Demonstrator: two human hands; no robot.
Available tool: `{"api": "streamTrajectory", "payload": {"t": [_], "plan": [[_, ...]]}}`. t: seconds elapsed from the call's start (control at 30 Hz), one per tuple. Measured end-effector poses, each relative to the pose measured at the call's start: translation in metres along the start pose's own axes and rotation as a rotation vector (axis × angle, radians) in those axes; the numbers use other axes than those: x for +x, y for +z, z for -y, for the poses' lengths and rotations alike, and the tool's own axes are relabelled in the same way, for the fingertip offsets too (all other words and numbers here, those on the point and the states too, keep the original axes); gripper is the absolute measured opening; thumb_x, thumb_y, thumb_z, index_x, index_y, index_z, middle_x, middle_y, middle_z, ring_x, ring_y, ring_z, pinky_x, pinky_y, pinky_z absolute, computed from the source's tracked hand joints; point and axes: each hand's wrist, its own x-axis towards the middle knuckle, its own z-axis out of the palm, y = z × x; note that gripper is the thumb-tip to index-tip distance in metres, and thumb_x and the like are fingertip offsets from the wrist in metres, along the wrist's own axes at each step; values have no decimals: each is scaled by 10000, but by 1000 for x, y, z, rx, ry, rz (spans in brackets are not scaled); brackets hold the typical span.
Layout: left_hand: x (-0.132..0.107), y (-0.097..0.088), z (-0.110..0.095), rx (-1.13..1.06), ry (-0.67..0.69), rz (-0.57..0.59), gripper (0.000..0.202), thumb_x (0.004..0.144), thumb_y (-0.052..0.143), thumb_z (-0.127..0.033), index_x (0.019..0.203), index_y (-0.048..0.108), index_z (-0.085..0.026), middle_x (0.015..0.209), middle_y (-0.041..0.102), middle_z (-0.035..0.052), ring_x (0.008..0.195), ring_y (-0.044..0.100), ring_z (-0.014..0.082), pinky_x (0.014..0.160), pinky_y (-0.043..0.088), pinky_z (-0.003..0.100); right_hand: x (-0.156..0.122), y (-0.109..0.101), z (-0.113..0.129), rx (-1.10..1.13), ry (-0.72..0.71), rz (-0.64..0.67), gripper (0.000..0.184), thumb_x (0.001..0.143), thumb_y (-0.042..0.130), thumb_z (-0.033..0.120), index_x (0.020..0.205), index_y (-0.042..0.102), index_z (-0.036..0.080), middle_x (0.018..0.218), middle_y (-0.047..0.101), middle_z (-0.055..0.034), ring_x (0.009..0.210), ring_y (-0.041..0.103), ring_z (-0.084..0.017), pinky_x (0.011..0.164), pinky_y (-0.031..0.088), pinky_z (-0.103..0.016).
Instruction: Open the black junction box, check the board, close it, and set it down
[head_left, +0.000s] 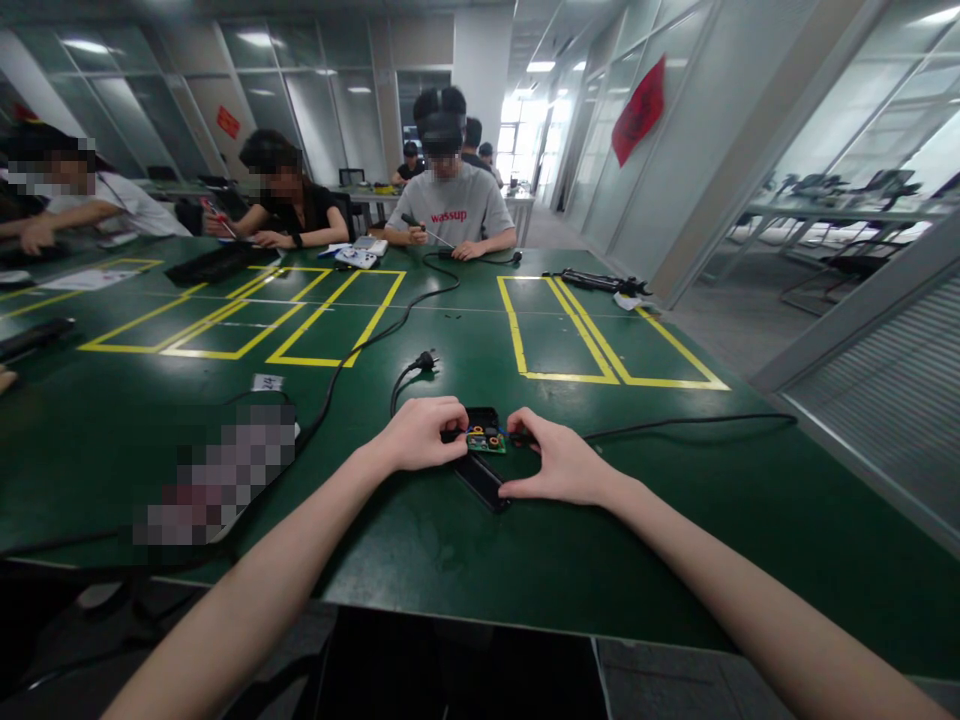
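A small green circuit board (487,441) with copper-coloured coils and thin wires lies between my hands, in front of a black plastic case half (482,414). My left hand (424,432) is closed at the board's left side, pinching the black cable end where its wires meet the board. On the other side my right hand (562,458) has thumb and fingers apart. Its fingertips are near the right-hand black cable (690,422), and its thumb touches a black cover (482,483) lying slantwise before the board. The fingers partly hide both cable ends.
A black plug (426,362) lies beyond my left hand. To the left are a blurred-out long object (217,480) and a long cable (405,315). Yellow tape marks (570,378) the green table (600,580). Several people sit opposite; one person (450,200) holds a screwdriver.
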Motion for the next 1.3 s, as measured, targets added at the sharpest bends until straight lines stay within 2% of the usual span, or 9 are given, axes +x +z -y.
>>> {"api": "streamTrajectory", "payload": {"t": [0.17,0.3,0.4,0.5,0.73,0.93,1.0,1.13,1.3], "plan": [[-1,0,-2,-8,2,7,36,781,624,-186,779,658,-174,721,577,-19,617,510,114,596,357,230,2,3,-1,35,48,-56,520,682,843,444,1004,489,240,981,656,-24,872,655,-211,707,524,-311],[-1,0,-3,-5,-19,22,42,787,628,-213,780,649,-177,868,617,3,629,529,104,607,383,237,3,6,-4,38,-9,-81,465,735,785,360,1114,547,233,1058,667,-54,932,674,-224,714,556,-316],[-1,0,-3,-34,-28,30,35,780,628,-211,781,635,-177,963,641,20,662,561,108,646,418,246,2,10,-6,4,-133,-118,501,774,730,298,1251,585,244,1243,656,-89,1088,675,-250,859,581,-368],[-1,2,-2,-65,-27,42,14,775,626,-195,777,621,-182,914,640,19,727,600,138,694,450,254,2,13,-9,-20,-205,-115,493,811,688,272,1297,606,253,1302,666,-85,1154,674,-252,971,557,-398],[-1,5,0,-83,-6,38,17,776,634,-166,782,630,-182,885,641,21,751,605,146,713,466,253,6,12,-16,-21,-199,-105,325,853,631,240,1174,678,223,1196,726,-84,1055,712,-236,917,568,-379],[0,1,-2,-129,-13,6,27,798,624,-185,779,636,-171,934,638,38,740,586,134,705,468,254,5,7,-10,-31,-197,-150,288,880,620,271,1158,678,223,1229,699,-104,1045,696,-244,897,561,-387],[1,-1,-3,-158,-17,-33,38,795,626,-194,773,642,-167,878,623,29,700,557,124,665,450,244,5,2,-8,-41,-178,-180,254,893,604,279,1127,681,219,1169,709,-102,931,694,-224,812,559,-359],[2,-4,-5,-278,-56,-62,45,771,633,-196,759,654,-159,687,559,-18,621,499,103,591,399,215,4,-8,-10,-98,-129,-171,149,894,589,287,942,703,203,819,720,-45,648,610,-167,631,473,-289],[-1,-6,-11,-516,-141,67,81,722,670,-217,711,632,-147,611,528,-45,564,459,82,537,356,198,1,-15,-12,-38,-222,-49,180,882,583,292,794,701,188,656,654,-20,532,534,-129,538,391,-253]]}}
